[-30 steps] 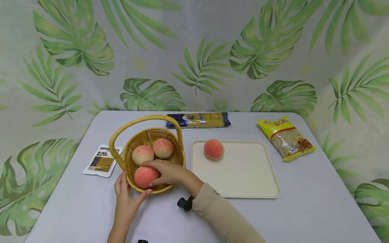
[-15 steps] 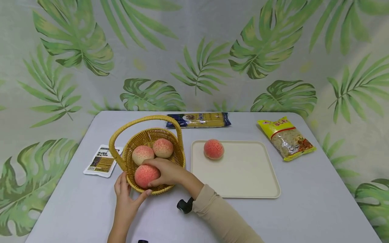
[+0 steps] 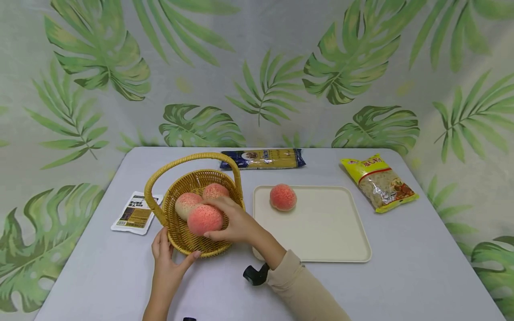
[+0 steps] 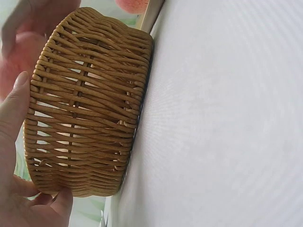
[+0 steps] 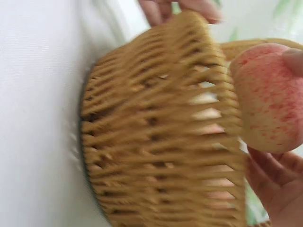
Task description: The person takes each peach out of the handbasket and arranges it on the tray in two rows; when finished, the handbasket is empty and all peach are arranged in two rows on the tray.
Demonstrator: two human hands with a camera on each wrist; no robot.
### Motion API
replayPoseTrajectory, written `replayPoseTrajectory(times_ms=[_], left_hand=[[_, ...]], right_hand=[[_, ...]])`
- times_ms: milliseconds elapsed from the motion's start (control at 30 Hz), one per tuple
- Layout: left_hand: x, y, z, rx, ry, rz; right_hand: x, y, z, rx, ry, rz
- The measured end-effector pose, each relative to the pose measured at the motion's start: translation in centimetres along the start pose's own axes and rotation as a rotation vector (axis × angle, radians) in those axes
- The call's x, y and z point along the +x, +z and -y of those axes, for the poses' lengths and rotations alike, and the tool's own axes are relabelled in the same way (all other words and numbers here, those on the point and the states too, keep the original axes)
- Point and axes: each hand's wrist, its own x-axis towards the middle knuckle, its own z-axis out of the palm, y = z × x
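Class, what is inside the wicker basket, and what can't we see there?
The wicker basket holds a left peach and a far peach, each partly covered by the right hand or the gripped peach above. What lies beneath all three cannot be seen.

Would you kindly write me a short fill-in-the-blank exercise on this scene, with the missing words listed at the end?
1. The right hand holds a peach, and ____ more show in the basket.
2. The tray bears exactly ____ peach.
3. In the head view, the white packet lies to the ____ of the basket.
4. In the same view, the yellow bag lies to the ____ of the tray.

Missing words: two; one; left; right.
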Motion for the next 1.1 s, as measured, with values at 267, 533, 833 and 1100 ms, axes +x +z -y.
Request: replayPoseTrajectory(times_ms=[267, 533, 833, 1100], left_hand=[[0.0, 0.0, -0.1, -0.008, -0.005, 0.006], [0.0, 0.0, -0.3, -0.002, -0.018, 0.003], [0.0, 0.0, -0.1, -0.008, -0.018, 0.004], [0.1, 0.1, 0.3, 0.017, -0.022, 0.002]], right_hand=[[-2.7, -4.2, -0.3, 0.113, -0.038, -0.246], [-6.5, -9.2, -1.7, 0.092, 0.07, -0.517], [-10.3, -11.8, -6.1, 0.086, 0.304, -0.697], [-13.0, -11.6, -12.4, 0.086, 0.532, -0.766]])
